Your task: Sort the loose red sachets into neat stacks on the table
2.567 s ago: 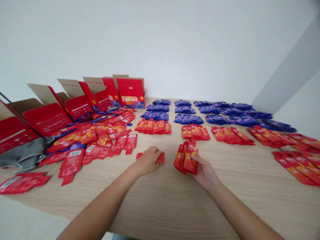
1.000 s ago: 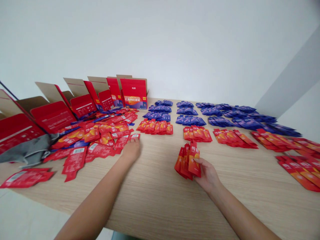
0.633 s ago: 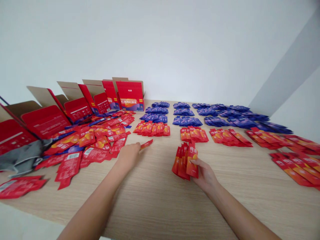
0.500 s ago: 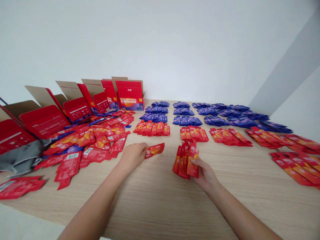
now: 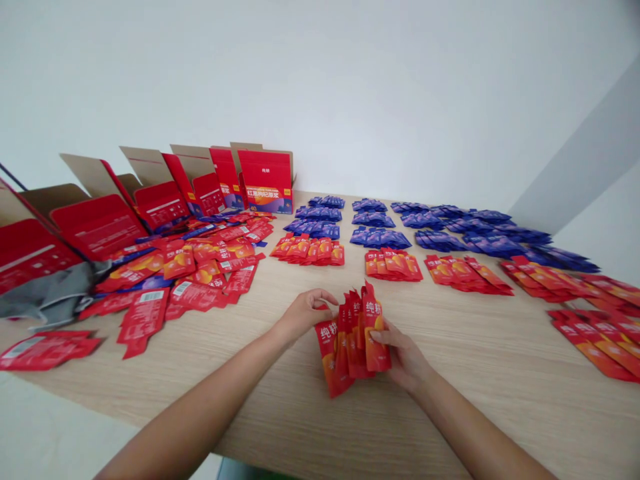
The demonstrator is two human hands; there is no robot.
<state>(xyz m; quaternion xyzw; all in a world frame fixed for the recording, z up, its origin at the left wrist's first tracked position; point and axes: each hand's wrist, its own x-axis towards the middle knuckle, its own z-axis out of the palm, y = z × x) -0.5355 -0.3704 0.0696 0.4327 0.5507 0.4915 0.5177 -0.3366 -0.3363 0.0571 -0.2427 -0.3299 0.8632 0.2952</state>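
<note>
My right hand [image 5: 403, 353] grips a fanned stack of red sachets [image 5: 356, 340] with orange fruit prints, thumb across the front one. My left hand [image 5: 306, 313] pinches the top of a single red sachet [image 5: 330, 357] at the stack's left edge; this sachet tilts and overlaps the others. Both hands are low over the wooden table [image 5: 280, 413]. Beyond them lie a fanned group of red sachets [image 5: 393, 265] and another red group [image 5: 307, 250] to its left. The undersides of the held sachets are hidden.
A loose heap of red and blue sachets [image 5: 200, 267] covers the left side. Open red cartons [image 5: 265, 180] stand behind it, with a grey cloth [image 5: 55, 293] at far left. Rows of blue sachet groups [image 5: 380, 238] line the back; more red groups [image 5: 467, 275] spread rightward.
My left hand has carried its sachet right and brought it against the stack, turning it from sideways to nearly upright. My right hand still holds the stack. The view has shifted slightly.
</note>
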